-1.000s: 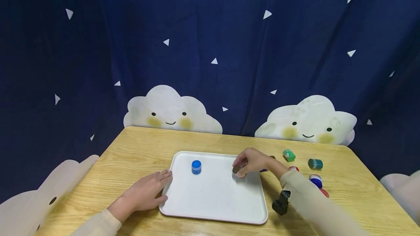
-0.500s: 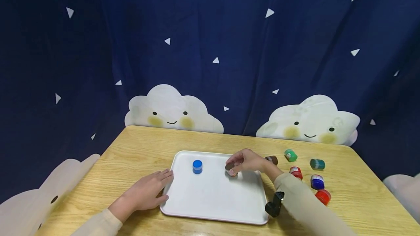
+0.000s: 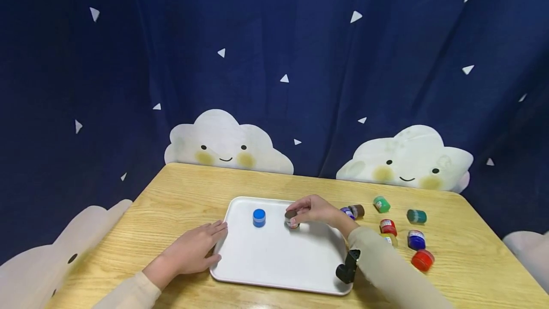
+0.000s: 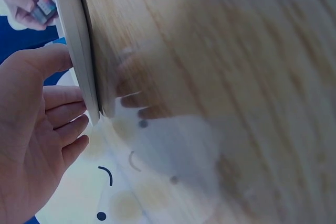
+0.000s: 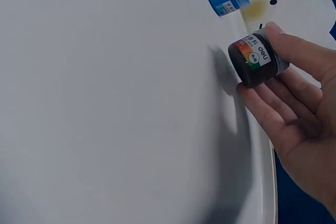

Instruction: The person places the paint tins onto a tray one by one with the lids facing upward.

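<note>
My right hand (image 3: 316,210) pinches a small dark brown paint jar (image 5: 255,59) between thumb and fingers, over the back half of a white tray (image 3: 274,261). In the right wrist view the jar's label faces the camera, and a shadow falls on the tray beside it. A blue paint jar (image 3: 259,218) stands upright on the tray, left of the dark one. My left hand (image 3: 190,252) lies at the tray's left side. Its relaxed fingers and thumb touch the rim, as the left wrist view (image 4: 47,124) also shows.
Right of the tray, several paint jars lie on the wooden table (image 3: 188,190): brown (image 3: 357,211), green (image 3: 381,204), teal (image 3: 417,216), red (image 3: 422,261), dark blue (image 3: 416,240), and a yellow one (image 3: 389,239) partly behind the right sleeve. A navy curtain (image 3: 257,61) hangs behind.
My right hand has carried the dark brown jar leftward over the tray, closer to the blue jar. More jars at the right have come into sight. The left hand stays at the rim.
</note>
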Demonstrator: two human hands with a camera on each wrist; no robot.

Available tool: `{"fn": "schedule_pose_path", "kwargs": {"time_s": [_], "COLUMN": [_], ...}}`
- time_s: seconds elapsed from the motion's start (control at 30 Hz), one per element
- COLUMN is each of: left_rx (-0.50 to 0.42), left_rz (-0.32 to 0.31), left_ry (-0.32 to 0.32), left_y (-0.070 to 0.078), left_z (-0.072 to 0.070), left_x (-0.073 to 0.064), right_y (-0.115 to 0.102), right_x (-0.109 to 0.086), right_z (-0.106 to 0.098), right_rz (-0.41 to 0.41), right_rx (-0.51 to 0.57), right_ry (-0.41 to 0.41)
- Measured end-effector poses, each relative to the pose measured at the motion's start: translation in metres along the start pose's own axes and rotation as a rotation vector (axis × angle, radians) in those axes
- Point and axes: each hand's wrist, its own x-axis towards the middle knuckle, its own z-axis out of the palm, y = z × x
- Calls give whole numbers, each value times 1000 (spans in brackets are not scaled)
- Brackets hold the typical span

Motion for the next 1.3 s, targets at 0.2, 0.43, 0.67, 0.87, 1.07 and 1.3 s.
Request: {"fn": "schedule_pose_path", "kwargs": {"time_s": [0.2, 0.43, 0.67, 0.87, 1.07, 1.3], "left_rx": [1, -4, -5, -6, -2, -6], "left_rz": [1, 0, -11, -3, 8, 5], "left_ry": [2, -4, -13, -2, 6, 0], "left_y": [0, 1, 0, 0, 0, 0], "left_z": [-1, -3, -2, -1, 0, 0], "left_x": [0, 0, -1, -1, -2, -1], "right_y": [-3, -7, -10, -10, -11, -9], "right_x": [8, 11, 15, 17, 17, 18], "right_z": [5, 15, 25, 31, 34, 35], "right_rz": [6, 10, -25, -38, -52, -37], "right_rx": [59, 77, 81, 107, 130, 140], "right_ry": [6, 2, -11, -22, -11, 1]}}
